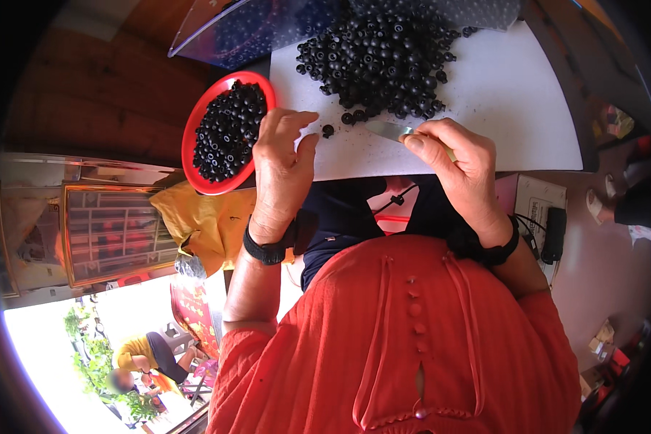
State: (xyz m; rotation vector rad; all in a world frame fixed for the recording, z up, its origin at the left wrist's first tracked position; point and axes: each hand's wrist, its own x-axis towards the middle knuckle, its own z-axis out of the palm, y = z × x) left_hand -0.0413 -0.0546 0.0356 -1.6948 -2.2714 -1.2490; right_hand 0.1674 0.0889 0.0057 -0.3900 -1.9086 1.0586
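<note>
The right hand (459,163) is gripping a blade (385,130), fingers clamped on its handle end. The left hand (282,163) is resting on the white counter (513,101), fingers together, just beside one loose bead (328,131). A bead pile (383,58) is lying beyond; a red bowl (195,123) is holding more.

At about four o'clock I see a white rectangular box (532,199) just off the tabletop's (513,108) edge, and small coloured packets (606,346) lie lower right.
</note>
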